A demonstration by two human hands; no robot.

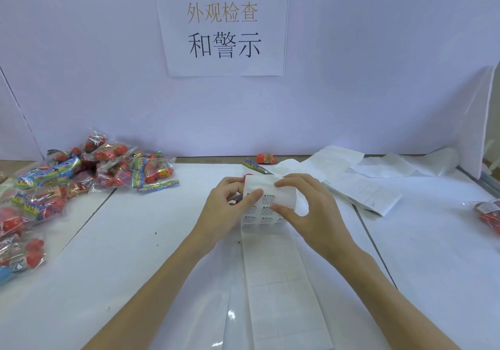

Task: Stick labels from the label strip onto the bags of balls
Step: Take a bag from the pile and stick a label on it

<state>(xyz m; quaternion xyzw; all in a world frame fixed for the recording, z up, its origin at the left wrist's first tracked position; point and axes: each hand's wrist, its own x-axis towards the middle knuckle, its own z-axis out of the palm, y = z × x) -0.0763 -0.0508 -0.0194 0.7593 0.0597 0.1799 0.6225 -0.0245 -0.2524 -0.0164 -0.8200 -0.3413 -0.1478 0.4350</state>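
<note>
White table (pixel 135 255), heaped bags (pixel 81 176) at left; thin, limp strip (pixel 267 206) pinched in both hands, left (pixel 227 209) and right (pixel 311 209); likely best peeled at a label corner.

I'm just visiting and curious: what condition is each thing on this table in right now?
Label strip: held up, bent over, some warning labels left.
Left hand: fingers pinching the strip.
Right hand: fingers pinching the strip.
Pile of bags: heaped at left, sealed.
Bag: lying at right, labelled.
</note>
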